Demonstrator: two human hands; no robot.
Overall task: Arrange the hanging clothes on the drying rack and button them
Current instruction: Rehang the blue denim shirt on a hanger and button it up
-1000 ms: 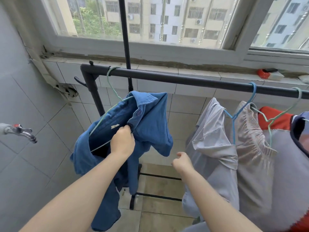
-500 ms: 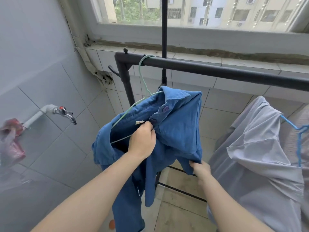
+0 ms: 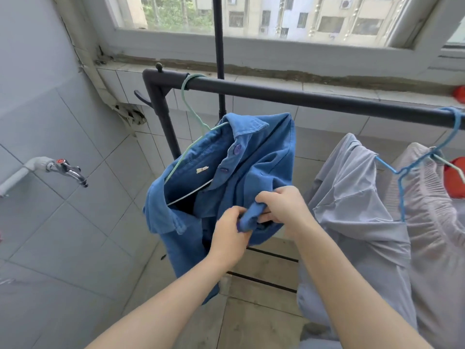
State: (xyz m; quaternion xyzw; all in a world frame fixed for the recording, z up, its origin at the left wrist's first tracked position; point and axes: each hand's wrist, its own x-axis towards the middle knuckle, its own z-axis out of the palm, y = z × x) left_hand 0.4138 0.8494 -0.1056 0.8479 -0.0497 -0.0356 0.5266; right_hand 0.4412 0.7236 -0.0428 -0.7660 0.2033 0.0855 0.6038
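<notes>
A blue collared shirt point(image 3: 254, 159) hangs crookedly on a pale green wire hanger point(image 3: 192, 114) at the left end of the black drying rack's rail point(image 3: 302, 98). Two dark buttons show near its collar, and the upper one looks fastened. My left hand point(image 3: 230, 234) and my right hand point(image 3: 283, 209) meet at the shirt's front, both pinching a bunched fold of its blue fabric. Whatever lies between my fingers is hidden.
A pale grey garment point(image 3: 352, 197) hangs on a blue hanger point(image 3: 415, 159) to the right, with a whitish garment point(image 3: 432, 210) and something red point(image 3: 455, 180) beyond it. A tap point(image 3: 68, 170) juts from the tiled left wall. The rack's lower bars point(image 3: 266, 278) cross the floor below.
My left hand dropped from near the collar to the shirt's front. My right hand rose from the lower hem and joined it on the fabric. The view swung back right.
</notes>
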